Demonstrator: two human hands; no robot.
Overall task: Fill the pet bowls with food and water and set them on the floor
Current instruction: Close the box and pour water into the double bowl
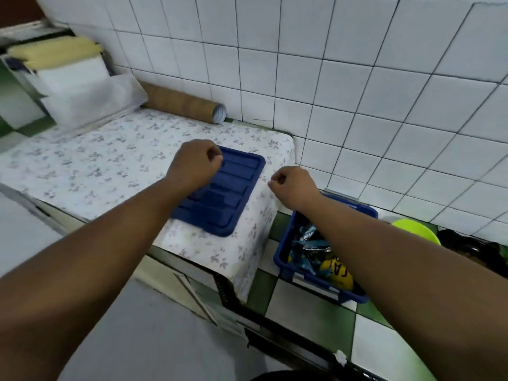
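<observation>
A blue ribbed lid (233, 193) lies flat on the flower-patterned cover of a raised counter (96, 160). My left hand (195, 163) hovers over the lid's far left corner, fingers curled, nothing visibly in it. My right hand (294, 188) is just right of the lid, fingers curled in, holding nothing. Below my right forearm stands an open blue box (283, 257) with blue and silver food pouches (310, 251) and a yellow pack (335, 270) inside. A lime-green bowl (415, 229) sits behind the box, partly hidden by my arm.
A cardboard tube (181, 103) lies along the white tiled wall at the back. White and yellow folded things (82, 86) are stacked at the far left. The box rests on a lower green-and-white tiled surface (310, 312). A dark object (472, 248) sits beside the bowl.
</observation>
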